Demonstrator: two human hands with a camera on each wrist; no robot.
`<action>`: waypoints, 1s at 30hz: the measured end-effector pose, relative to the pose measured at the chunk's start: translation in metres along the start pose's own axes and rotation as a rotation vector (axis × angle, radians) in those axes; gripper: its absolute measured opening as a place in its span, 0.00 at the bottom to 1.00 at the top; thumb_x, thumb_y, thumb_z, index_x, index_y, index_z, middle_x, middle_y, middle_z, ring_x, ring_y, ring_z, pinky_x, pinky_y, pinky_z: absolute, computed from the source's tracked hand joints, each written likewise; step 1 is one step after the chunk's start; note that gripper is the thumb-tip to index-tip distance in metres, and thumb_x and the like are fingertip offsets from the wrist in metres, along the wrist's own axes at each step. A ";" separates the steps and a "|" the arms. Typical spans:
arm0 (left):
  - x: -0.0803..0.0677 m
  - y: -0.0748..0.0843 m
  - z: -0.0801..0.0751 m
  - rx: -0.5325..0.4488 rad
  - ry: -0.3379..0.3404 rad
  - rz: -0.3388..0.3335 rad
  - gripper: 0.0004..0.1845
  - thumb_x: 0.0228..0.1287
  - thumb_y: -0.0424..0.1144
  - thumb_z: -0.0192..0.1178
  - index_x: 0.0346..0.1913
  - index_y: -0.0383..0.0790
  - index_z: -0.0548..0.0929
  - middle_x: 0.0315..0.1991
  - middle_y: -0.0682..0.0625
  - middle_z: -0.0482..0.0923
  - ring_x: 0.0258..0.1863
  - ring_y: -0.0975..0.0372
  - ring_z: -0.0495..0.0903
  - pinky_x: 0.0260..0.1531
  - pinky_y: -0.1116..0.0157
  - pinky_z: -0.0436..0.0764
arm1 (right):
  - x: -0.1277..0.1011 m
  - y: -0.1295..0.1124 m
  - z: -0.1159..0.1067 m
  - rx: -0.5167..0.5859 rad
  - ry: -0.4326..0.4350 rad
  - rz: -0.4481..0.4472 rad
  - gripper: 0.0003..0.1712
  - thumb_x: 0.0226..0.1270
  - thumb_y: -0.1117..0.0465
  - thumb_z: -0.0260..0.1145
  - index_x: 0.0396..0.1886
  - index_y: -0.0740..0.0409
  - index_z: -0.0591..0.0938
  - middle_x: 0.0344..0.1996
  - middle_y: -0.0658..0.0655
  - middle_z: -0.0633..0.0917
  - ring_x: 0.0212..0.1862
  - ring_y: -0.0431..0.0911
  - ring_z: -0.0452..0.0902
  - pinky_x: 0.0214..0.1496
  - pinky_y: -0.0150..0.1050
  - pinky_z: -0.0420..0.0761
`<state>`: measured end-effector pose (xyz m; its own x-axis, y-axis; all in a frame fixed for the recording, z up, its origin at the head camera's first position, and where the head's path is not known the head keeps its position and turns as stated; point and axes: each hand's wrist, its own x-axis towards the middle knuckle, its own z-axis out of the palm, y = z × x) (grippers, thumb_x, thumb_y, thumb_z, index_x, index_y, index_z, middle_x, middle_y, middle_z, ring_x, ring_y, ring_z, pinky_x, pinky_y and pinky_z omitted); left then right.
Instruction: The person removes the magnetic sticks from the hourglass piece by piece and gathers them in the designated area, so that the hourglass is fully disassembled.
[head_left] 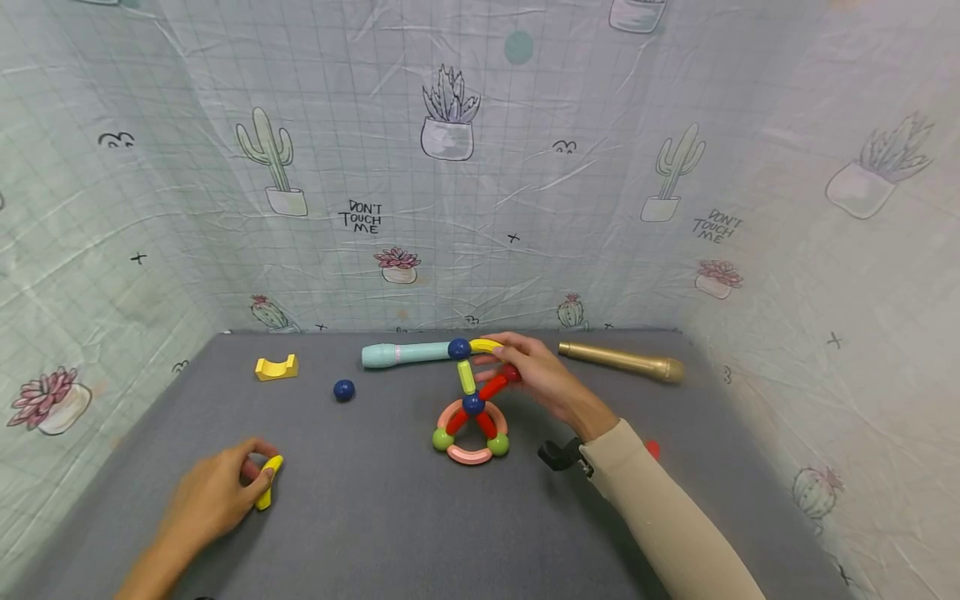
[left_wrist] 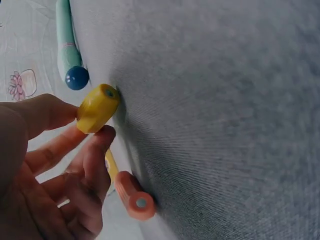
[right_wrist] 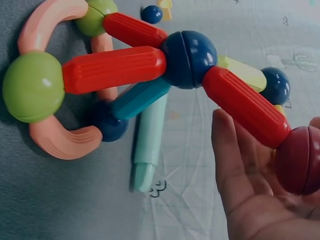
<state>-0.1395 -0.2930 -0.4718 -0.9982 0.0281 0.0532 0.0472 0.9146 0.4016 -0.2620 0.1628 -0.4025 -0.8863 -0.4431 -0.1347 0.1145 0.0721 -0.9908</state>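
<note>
Two hands grip: left hand [head_left: 213,496] pinches yellow stick [head_left: 267,481], right hand [head_left: 542,377] holds dark-red ball [right_wrist: 300,160]

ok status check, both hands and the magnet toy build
Left hand pinches a yellow stick low on the mat. Right hand holds the dark red ball on the build. Nothing between them.

The words "DON'T TOUCH ME" appear twice in black hand-lettering on the cactus-print backdrop cloth [head_left: 480,192] behind the table.

Gold microphone [head_left: 622,359], yellow arch block [head_left: 276,367]
</note>
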 end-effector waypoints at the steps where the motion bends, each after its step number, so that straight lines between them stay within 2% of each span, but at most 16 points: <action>1: 0.000 -0.001 -0.001 0.025 -0.021 -0.011 0.10 0.71 0.43 0.69 0.51 0.46 0.88 0.29 0.58 0.84 0.26 0.65 0.76 0.26 0.61 0.72 | 0.001 -0.001 0.001 -0.023 0.012 -0.003 0.22 0.88 0.54 0.53 0.74 0.51 0.77 0.66 0.64 0.84 0.60 0.56 0.88 0.64 0.49 0.84; 4: -0.001 -0.002 -0.004 0.065 -0.059 -0.038 0.10 0.72 0.45 0.68 0.51 0.48 0.87 0.31 0.58 0.85 0.27 0.64 0.78 0.25 0.60 0.72 | 0.004 -0.004 0.004 -0.071 0.048 -0.001 0.20 0.87 0.55 0.57 0.71 0.51 0.80 0.64 0.64 0.85 0.59 0.59 0.88 0.59 0.45 0.87; 5: -0.001 -0.001 -0.004 0.074 -0.049 -0.035 0.10 0.72 0.45 0.68 0.51 0.48 0.87 0.31 0.58 0.86 0.28 0.64 0.79 0.25 0.59 0.73 | 0.005 -0.005 0.005 -0.091 0.057 0.001 0.19 0.86 0.55 0.58 0.70 0.51 0.80 0.64 0.64 0.85 0.59 0.60 0.88 0.58 0.44 0.87; 9: -0.002 0.013 -0.006 0.106 0.069 0.016 0.10 0.69 0.43 0.70 0.50 0.45 0.88 0.33 0.54 0.86 0.31 0.59 0.81 0.23 0.58 0.73 | 0.008 -0.011 0.010 -0.184 0.088 -0.001 0.18 0.84 0.56 0.60 0.68 0.50 0.82 0.65 0.64 0.84 0.55 0.56 0.90 0.54 0.46 0.89; 11: 0.001 0.029 -0.008 0.111 0.162 0.066 0.11 0.66 0.42 0.72 0.49 0.45 0.89 0.34 0.52 0.85 0.32 0.56 0.81 0.23 0.59 0.73 | 0.010 -0.013 0.012 -0.230 0.104 -0.010 0.17 0.84 0.57 0.61 0.66 0.50 0.83 0.63 0.61 0.86 0.52 0.51 0.91 0.53 0.46 0.89; 13: 0.007 0.051 -0.011 0.096 0.224 0.113 0.11 0.66 0.41 0.72 0.49 0.47 0.89 0.35 0.52 0.84 0.34 0.55 0.80 0.24 0.60 0.72 | 0.012 -0.014 0.014 -0.255 0.112 -0.030 0.16 0.83 0.59 0.62 0.64 0.50 0.84 0.61 0.59 0.87 0.50 0.49 0.91 0.53 0.47 0.89; 17: 0.027 0.102 -0.010 0.031 0.288 0.239 0.12 0.66 0.40 0.73 0.51 0.49 0.89 0.39 0.51 0.84 0.39 0.56 0.78 0.30 0.61 0.73 | 0.014 -0.015 0.016 -0.283 0.129 -0.062 0.14 0.81 0.62 0.64 0.61 0.53 0.86 0.58 0.59 0.88 0.48 0.49 0.90 0.54 0.47 0.89; 20: 0.047 0.138 -0.005 -0.019 0.273 0.330 0.16 0.66 0.40 0.74 0.56 0.48 0.88 0.45 0.49 0.85 0.43 0.55 0.78 0.36 0.58 0.76 | 0.016 -0.015 0.016 -0.301 0.133 -0.073 0.14 0.81 0.62 0.65 0.61 0.54 0.86 0.58 0.61 0.88 0.47 0.49 0.89 0.52 0.45 0.89; 24: 0.079 0.178 0.003 -0.088 0.198 0.434 0.24 0.69 0.43 0.73 0.66 0.47 0.83 0.55 0.48 0.84 0.52 0.52 0.78 0.47 0.52 0.81 | 0.017 -0.014 0.017 -0.328 0.134 -0.078 0.13 0.81 0.61 0.65 0.60 0.53 0.86 0.58 0.63 0.87 0.46 0.48 0.88 0.50 0.43 0.89; 27: 0.101 0.198 0.010 -0.180 0.110 0.508 0.28 0.72 0.42 0.71 0.72 0.48 0.79 0.63 0.48 0.82 0.61 0.50 0.78 0.57 0.47 0.81 | 0.017 -0.014 0.017 -0.340 0.134 -0.091 0.13 0.81 0.61 0.64 0.59 0.53 0.86 0.56 0.62 0.88 0.46 0.49 0.88 0.52 0.46 0.88; 30: 0.117 0.208 0.019 -0.258 0.041 0.553 0.28 0.74 0.40 0.69 0.74 0.47 0.77 0.66 0.47 0.81 0.64 0.48 0.78 0.63 0.45 0.79 | 0.017 -0.014 0.018 -0.346 0.131 -0.100 0.12 0.82 0.61 0.64 0.59 0.54 0.86 0.54 0.60 0.88 0.45 0.48 0.87 0.53 0.47 0.88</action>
<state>-0.2474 -0.0917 -0.3989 -0.8212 0.4506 0.3501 0.5706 0.6413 0.5130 -0.2707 0.1383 -0.3910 -0.9378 -0.3470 -0.0122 -0.1141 0.3412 -0.9331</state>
